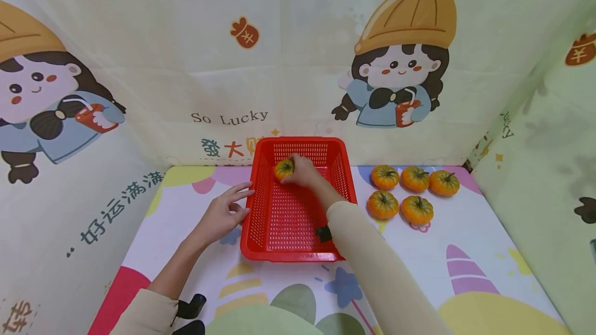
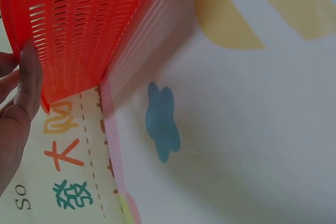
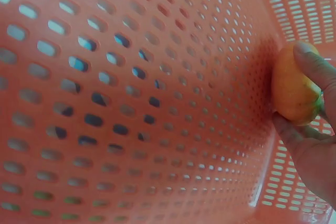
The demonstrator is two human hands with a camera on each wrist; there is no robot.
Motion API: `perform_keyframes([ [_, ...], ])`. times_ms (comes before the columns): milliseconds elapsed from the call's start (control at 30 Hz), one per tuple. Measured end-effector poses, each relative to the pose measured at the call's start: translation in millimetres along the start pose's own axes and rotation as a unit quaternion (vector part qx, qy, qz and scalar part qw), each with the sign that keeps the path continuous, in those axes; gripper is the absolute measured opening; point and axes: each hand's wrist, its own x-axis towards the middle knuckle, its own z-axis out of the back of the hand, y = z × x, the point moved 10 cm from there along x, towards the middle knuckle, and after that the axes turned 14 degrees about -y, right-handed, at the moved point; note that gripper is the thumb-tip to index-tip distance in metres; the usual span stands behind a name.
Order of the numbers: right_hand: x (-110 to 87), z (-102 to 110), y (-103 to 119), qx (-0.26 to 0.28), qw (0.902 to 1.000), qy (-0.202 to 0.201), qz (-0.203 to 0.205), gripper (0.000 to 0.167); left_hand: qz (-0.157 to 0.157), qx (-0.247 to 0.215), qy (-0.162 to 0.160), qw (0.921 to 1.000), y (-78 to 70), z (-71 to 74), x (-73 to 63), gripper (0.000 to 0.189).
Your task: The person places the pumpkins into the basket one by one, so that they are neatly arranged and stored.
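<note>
A small orange pumpkin [image 1: 284,169] with green markings is in the far left part of a red plastic basket [image 1: 298,258]. My right hand [image 1: 303,170] reaches into the basket and grips this pumpkin between thumb and fingers. The right wrist view shows the pumpkin [image 3: 294,85] low against the perforated basket floor [image 3: 131,93]. At the basket's left side, my left hand [image 1: 225,213] rests its fingertips on the rim and outer wall, its fingers fairly straight. In the left wrist view, the left hand [image 2: 21,103] touches the slotted basket wall [image 2: 79,30].
Several more pumpkins [image 1: 416,210] sit in two rows on the table to the right of the basket. A patterned cloth covers the tabletop [image 1: 186,195]. Printed fabric walls [image 1: 298,81] stand behind and at both sides.
</note>
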Motion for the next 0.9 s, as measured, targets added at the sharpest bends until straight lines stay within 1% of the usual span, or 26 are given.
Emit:
perform_keyframes([
  [433,-1.6,-6,-8,0.023,0.999,-0.026,-0.027,0.07,0.002,-0.008,-0.001,1.0,-0.8,0.0,-0.6,0.052],
  [567,-2.5,-8,-10,0.027,0.9989,-0.024,-0.031,0.074,0.001,-0.01,-0.002,0.9999,-1.0,-0.3,-1.1,0.051],
  [733,-3.4,-9,-14,0.015,0.999,-0.017,-0.039,0.078,0.001,-0.016,0.002,0.9999,-1.9,-2.1,-1.9,0.051],
  [900,-4.1,-9,-12,0.005,0.9993,-0.012,-0.035,0.084,-0.001,-0.005,-0.004,1.0,-2.7,-1.1,-2.0,0.051],
])
